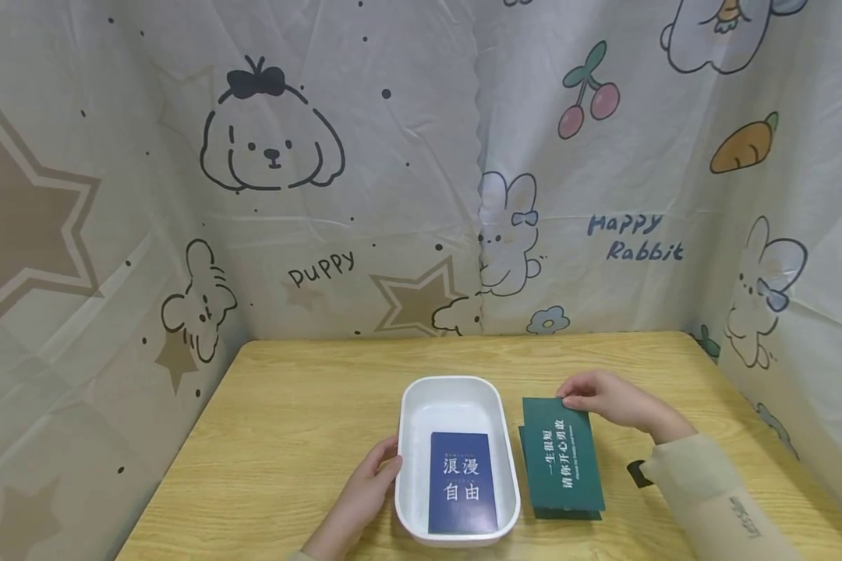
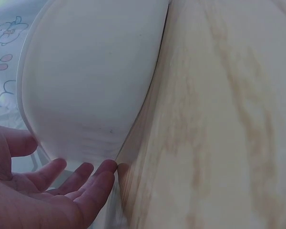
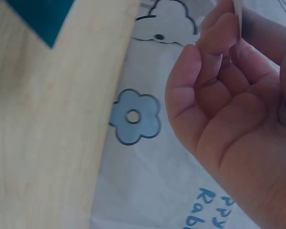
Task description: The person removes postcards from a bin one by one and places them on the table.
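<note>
A white tray point(image 1: 407, 405) stands on the table, with a dark blue card point(image 1: 463, 510) bearing white characters lying inside. My left hand point(image 1: 368, 487) is at its left side; in the left wrist view, loosely bent fingertips point(image 2: 102, 167) touch the outer wall and the thumb is at the rim. To the tray's right, my right hand point(image 1: 606, 397) pinches the far edge of a green card point(image 1: 564, 460) with white characters. Beneath it, another green layer point(image 1: 568, 515) shows at the left and near edges; whether it is a separate card I cannot tell. The right wrist view shows the pinched card edge-on point(image 3: 238, 21).
The wooden table point(image 1: 288, 428) has a patterned cloth point(image 1: 393, 156) hanging behind it and at both sides. A small black piece point(image 1: 640, 474) shows beside the right sleeve point(image 1: 709, 483).
</note>
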The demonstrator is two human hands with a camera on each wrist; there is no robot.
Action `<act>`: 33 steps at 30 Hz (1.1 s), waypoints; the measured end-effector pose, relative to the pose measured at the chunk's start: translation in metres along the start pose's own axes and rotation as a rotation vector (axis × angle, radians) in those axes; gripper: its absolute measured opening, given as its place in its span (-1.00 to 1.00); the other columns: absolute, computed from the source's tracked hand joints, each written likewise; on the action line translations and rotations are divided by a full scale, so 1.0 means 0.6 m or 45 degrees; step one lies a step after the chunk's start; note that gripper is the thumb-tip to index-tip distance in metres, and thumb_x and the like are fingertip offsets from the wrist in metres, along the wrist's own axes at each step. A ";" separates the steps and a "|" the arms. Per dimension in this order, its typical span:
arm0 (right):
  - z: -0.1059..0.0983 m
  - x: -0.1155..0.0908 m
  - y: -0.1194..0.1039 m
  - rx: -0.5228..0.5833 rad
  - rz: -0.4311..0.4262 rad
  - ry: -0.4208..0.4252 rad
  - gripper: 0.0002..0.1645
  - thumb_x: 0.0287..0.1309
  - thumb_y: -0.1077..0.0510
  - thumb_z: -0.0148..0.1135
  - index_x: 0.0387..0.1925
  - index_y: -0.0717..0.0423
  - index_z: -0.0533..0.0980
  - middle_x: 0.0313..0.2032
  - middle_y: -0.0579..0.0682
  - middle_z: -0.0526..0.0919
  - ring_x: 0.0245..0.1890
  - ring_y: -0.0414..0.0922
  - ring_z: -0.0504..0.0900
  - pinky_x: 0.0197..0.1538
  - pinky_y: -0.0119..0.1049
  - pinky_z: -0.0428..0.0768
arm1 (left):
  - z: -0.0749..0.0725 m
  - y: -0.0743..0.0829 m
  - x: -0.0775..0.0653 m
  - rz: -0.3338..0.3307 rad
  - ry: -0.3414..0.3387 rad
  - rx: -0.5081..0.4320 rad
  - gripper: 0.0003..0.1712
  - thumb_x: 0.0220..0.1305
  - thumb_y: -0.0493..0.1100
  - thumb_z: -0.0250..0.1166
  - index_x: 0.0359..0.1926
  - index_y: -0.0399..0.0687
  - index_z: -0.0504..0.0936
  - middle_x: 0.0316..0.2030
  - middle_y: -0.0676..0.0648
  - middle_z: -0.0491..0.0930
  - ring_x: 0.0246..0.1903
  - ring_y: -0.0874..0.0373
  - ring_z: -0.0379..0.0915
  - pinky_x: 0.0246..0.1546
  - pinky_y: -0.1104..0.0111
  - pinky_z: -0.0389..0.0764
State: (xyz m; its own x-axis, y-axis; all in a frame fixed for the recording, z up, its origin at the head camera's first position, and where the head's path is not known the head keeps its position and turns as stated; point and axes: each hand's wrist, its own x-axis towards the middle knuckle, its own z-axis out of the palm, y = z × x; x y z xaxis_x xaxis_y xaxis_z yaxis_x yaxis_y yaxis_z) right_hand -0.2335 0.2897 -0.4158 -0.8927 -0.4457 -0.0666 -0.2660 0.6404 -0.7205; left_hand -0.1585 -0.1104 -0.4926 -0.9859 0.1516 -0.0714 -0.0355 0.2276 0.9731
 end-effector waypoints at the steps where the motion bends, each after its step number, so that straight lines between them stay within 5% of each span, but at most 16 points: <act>1: 0.002 0.001 0.005 -0.008 0.000 -0.006 -0.74 0.28 -0.01 0.13 -0.16 0.05 0.59 -0.24 -0.02 0.68 -0.24 -0.09 0.56 -0.04 0.00 0.58 | 0.000 0.000 0.000 0.004 -0.001 -0.003 -0.46 0.41 -0.08 0.03 0.33 -0.21 0.29 0.22 -0.40 0.36 0.09 -0.16 0.41 0.02 0.05 0.58; 18: 0.025 0.020 0.028 -0.034 0.105 -0.031 -0.81 0.26 0.06 0.15 -0.20 0.05 0.59 -0.27 -0.04 0.67 -0.22 -0.09 0.50 -0.01 0.03 0.52 | -0.002 0.001 -0.001 0.012 -0.016 -0.017 -0.46 0.42 -0.07 0.02 0.33 -0.22 0.29 0.21 -0.41 0.37 0.09 -0.17 0.40 0.04 0.04 0.57; 33: 0.053 0.036 0.030 -0.159 0.103 0.034 -0.95 0.16 0.21 0.24 -0.35 0.09 0.60 -0.37 -0.04 0.62 -0.33 -0.13 0.48 -0.21 -0.14 0.54 | -0.003 0.001 -0.001 -0.001 -0.015 -0.002 -0.47 0.42 -0.08 0.02 0.33 -0.20 0.30 0.21 -0.40 0.38 0.10 -0.17 0.40 0.03 0.03 0.57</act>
State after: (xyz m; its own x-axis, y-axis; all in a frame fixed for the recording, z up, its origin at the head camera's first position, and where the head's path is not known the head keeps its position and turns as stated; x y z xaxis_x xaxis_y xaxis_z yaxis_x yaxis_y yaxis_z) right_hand -0.2460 0.2719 -0.4521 -0.9220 -0.3736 -0.1014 -0.2343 0.7470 -0.6221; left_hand -0.1581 -0.1120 -0.4914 -0.9838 0.1630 -0.0750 -0.0367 0.2260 0.9734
